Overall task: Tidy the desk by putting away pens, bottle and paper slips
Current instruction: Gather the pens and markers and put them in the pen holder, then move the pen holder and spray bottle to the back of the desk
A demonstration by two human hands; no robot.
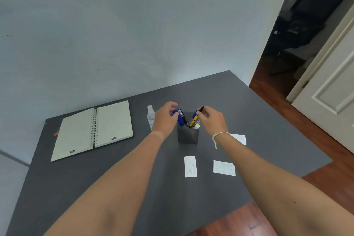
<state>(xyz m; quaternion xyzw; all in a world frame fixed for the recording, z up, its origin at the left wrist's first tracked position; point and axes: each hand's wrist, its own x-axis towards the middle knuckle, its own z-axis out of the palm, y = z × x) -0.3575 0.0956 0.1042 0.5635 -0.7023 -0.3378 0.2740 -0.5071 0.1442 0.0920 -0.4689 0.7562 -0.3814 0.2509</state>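
A dark grey pen holder (pixel 187 136) stands mid-desk with several pens in it. My left hand (pixel 166 119) pinches the top of a blue pen (pixel 179 119) that leans in the holder beside a black pen. My right hand (pixel 212 119) grips the top of a thin black pen (pixel 200 110) next to a yellow and blue pen (pixel 193 119). A clear small bottle (pixel 151 116) stands just left of my left hand. Three white paper slips lie on the desk: one (pixel 190 166) in front of the holder, one (pixel 224 167) to its right, one (pixel 239 138) partly hidden behind my right wrist.
An open spiral notebook (pixel 93 130) lies at the left of the dark grey desk (pixel 115 188). The desk's right edge borders a wooden floor (pixel 316 132), with a white door (pixel 333 90) and an open doorway beyond. A pale wall rises behind the desk.
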